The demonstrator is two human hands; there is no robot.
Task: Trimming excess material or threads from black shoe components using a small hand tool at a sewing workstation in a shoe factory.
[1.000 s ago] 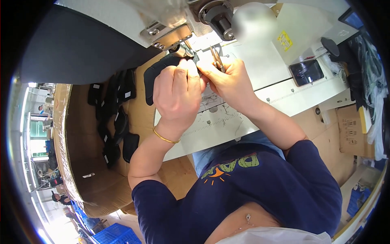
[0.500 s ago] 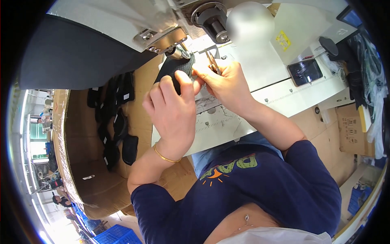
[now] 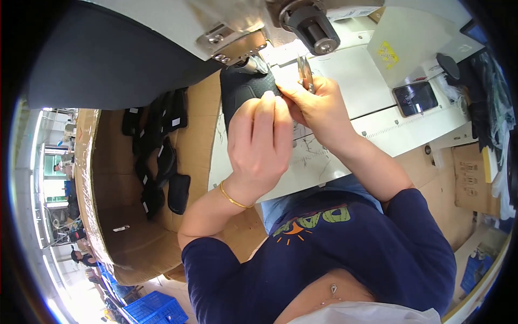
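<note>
A black textured fabric piece point(image 3: 243, 89) with stitched lines lies under the presser foot point(image 3: 254, 66) of a sewing machine. My left hand point(image 3: 259, 143) is closed over the near part of this piece, fingertips together at its right edge; what lies under the fingers is partly hidden. Beside it, my right hand point(image 3: 324, 110) grips a small pair of metal thread snips point(image 3: 306, 75), blades pointing up and away. The thumb of that hand reaches to the fabric's right edge by the needle area.
A large cardboard box point(image 3: 124, 237) to the left holds several black pieces point(image 3: 178, 193) with white labels. On the white machine table point(image 3: 345, 156) lie loose threads. A phone point(image 3: 415, 99) rests at the right. The machine's dark cylinder point(image 3: 315, 32) juts out above my right hand.
The view has shifted slightly. My left fingers have drawn together and straightened on the fabric, and more of the black piece shows. My right hand still holds the snips.
</note>
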